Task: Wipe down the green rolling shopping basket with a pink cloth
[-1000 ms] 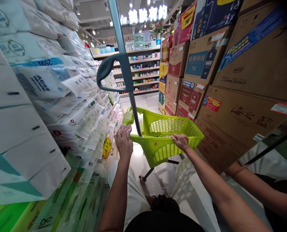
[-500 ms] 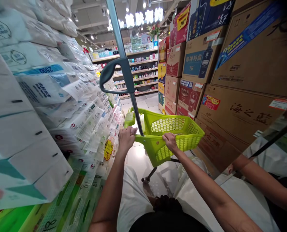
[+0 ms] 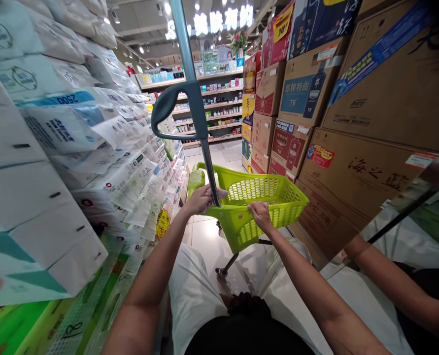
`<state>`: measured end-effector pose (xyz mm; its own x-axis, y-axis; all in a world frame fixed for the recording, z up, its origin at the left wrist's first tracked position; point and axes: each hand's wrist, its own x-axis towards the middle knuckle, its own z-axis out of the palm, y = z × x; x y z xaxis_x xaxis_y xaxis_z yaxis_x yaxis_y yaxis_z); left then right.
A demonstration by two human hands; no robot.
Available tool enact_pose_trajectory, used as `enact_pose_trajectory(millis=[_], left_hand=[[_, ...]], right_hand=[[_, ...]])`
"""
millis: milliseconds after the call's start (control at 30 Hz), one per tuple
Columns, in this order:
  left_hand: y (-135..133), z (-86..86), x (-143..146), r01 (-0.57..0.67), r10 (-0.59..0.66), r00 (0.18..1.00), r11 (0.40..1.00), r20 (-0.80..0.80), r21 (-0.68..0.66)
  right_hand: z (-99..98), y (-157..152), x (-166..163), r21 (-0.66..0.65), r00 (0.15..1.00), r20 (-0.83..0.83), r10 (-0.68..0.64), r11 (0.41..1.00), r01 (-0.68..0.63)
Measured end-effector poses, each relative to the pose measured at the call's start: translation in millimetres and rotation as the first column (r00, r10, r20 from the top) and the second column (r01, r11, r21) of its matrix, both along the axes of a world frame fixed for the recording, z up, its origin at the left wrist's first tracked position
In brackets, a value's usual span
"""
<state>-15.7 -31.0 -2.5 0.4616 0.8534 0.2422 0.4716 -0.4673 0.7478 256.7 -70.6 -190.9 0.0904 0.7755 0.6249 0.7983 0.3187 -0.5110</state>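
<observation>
A lime-green wheeled shopping basket (image 3: 274, 197) stands in the aisle ahead of me, with a grey pull handle (image 3: 189, 98) rising from its near rim. My left hand (image 3: 201, 198) rests on the near left rim at the base of the handle pole, fingers curled over the edge. Just to the right of the pole, my right hand (image 3: 259, 215) grips the near rim, fingers wrapped over it. The basket looks empty inside.
Stacked packs of tissue paper (image 3: 56, 148) fill the left side of the aisle. Piled cardboard boxes (image 3: 352, 123) line the right. Store shelves (image 3: 219, 108) stand at the far end. A mirrored surface (image 3: 407, 246) at right reflects an arm.
My left hand slid from left of the pole onto the rim at the pole's base. My right hand shifted left along the rim. The basket came slightly nearer.
</observation>
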Motion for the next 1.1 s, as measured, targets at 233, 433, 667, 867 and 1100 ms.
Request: enact_pose_trajectory(millis=[233,433,667,867,1100], left_hand=[[-68,-93.7,16,-0.466,0.561,0.822,0.569,0.094,0.678],[-67,-136.5,45,-0.329,0.473,0.881,0.568,0.029,0.754],[-58,-147.4,50,-0.311,0.476,0.879,0.589,-0.009,0.746],[-63,-224.5,13,-0.174,0.359,0.93,0.621,-0.08,0.764],[-64,-223.0,9,-0.171,0.396,0.905,0.675,-0.156,0.718]], right_hand=[[-5.6,-4,-13,0.032,0.999,-0.039,-0.023,0.999,0.024],[-6.0,-1,-22,0.021,0.984,-0.163,0.068,0.998,-0.065],[-0.9,-14,-21,-0.022,0.97,-0.174,0.169,0.984,-0.175],[-5.5,-17,-23,-0.015,0.989,-0.077,0.123,0.992,-0.125],[-7.0,-15,-33,-0.02,0.999,-0.052,0.011,1.0,-0.012]])
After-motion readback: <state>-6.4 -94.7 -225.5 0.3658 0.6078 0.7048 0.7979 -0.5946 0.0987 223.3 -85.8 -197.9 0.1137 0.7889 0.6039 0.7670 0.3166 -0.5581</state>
